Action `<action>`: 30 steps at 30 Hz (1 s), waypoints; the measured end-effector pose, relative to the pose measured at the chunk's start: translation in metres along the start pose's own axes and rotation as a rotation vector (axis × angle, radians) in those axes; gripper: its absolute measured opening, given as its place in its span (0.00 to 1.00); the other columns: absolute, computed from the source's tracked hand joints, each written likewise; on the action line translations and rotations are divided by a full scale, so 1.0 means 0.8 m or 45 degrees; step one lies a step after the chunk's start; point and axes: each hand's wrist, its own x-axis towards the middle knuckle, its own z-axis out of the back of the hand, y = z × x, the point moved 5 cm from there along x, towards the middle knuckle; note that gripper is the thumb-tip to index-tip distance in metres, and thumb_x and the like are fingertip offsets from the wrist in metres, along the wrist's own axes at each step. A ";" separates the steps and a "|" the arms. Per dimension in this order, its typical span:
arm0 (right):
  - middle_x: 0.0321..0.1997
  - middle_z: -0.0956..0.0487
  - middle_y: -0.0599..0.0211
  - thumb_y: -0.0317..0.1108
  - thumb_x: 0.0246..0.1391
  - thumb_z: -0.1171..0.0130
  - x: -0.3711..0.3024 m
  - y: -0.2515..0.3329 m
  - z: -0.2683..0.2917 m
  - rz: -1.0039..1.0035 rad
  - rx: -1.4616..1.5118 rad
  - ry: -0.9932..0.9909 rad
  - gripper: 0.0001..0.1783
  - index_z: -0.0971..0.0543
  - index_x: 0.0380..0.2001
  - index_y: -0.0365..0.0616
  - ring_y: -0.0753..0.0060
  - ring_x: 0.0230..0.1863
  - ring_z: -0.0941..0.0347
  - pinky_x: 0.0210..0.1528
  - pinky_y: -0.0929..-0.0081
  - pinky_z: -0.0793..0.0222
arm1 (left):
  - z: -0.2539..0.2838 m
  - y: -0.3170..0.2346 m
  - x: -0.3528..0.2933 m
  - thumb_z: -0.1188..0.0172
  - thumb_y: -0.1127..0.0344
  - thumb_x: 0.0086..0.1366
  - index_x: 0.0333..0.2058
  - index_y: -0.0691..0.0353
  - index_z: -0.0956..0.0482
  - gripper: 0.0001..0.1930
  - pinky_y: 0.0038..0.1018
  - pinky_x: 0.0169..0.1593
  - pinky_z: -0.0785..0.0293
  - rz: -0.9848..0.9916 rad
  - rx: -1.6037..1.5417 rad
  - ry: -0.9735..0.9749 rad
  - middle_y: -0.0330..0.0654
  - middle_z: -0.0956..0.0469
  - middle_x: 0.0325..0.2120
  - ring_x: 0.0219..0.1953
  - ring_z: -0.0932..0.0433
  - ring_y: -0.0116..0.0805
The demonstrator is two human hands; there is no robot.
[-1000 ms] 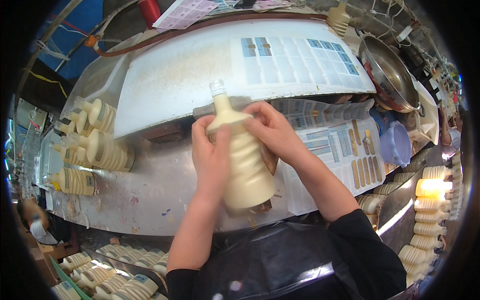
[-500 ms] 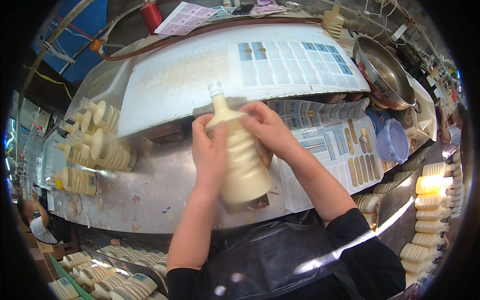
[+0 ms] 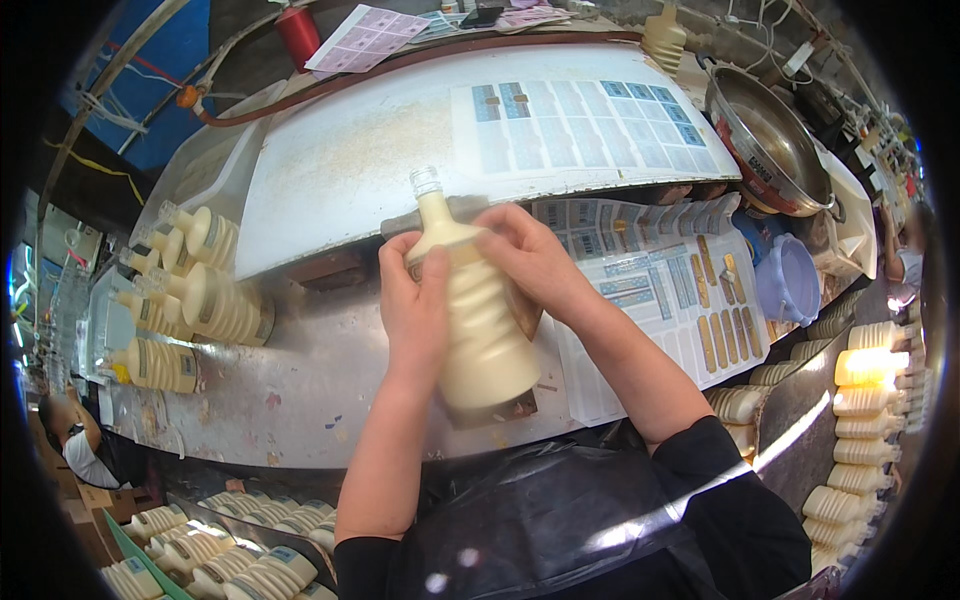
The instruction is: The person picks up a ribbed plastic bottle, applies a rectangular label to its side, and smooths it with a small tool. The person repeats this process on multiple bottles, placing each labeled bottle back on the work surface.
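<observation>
1. The tabletop (image 3: pixel 310 400) is ending just before the dark apron (image 3: pixel 540 510), its metal surface opening between the left-side bottles and left forearm.
2. Up ahead, the white board (image 3: pixel 340 150) is running its long front edge across the far side.
3. Patterned sheets (image 3: pixel 600 360) are spreading along the right, partly behind the right forearm.
4. Ribbed bottles (image 3: pixel 215 305) are bunching at the left, limiting that side.
5. A wide metal pan (image 3: pixel 770 145) is taking the far right corner, a lilac bucket (image 3: pixel 787 285) sitting near it.
6. And the cream bottle (image 3: pixel 490 345)? It's lying mid-tabletop, neck pointing boardward.
7. Left hand (image 3: pixel 412 305) and right hand (image 3: pixel 535 262) are both grasping its shoulder, each grip closing on it.
8. Gold strips (image 3: pixel 728 340) are lying on the sheets.
</observation>
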 end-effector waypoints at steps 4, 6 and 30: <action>0.41 0.22 0.70 0.36 0.69 0.49 0.002 -0.005 0.009 -0.294 0.270 0.107 0.14 0.22 0.50 0.42 0.83 0.41 0.27 0.45 0.81 0.29 | 0.001 -0.001 0.000 0.46 0.58 0.77 0.54 0.64 0.31 0.17 0.27 0.53 0.29 0.030 -0.017 -0.002 0.42 0.25 0.47 0.46 0.27 0.28; 0.44 0.21 0.71 0.35 0.69 0.49 0.004 -0.007 0.010 -0.241 0.230 0.124 0.14 0.23 0.51 0.42 0.83 0.44 0.27 0.47 0.81 0.29 | 0.001 0.001 0.000 0.45 0.57 0.76 0.55 0.65 0.31 0.18 0.29 0.53 0.28 0.045 -0.043 -0.006 0.45 0.24 0.47 0.47 0.26 0.31; 0.42 0.20 0.73 0.39 0.67 0.46 0.009 0.008 0.044 -0.268 0.185 -0.149 0.14 0.17 0.44 0.42 0.81 0.40 0.27 0.44 0.81 0.30 | -0.001 -0.006 -0.003 0.48 0.56 0.78 0.54 0.64 0.30 0.17 0.28 0.52 0.28 0.059 -0.055 0.003 0.43 0.24 0.45 0.45 0.26 0.30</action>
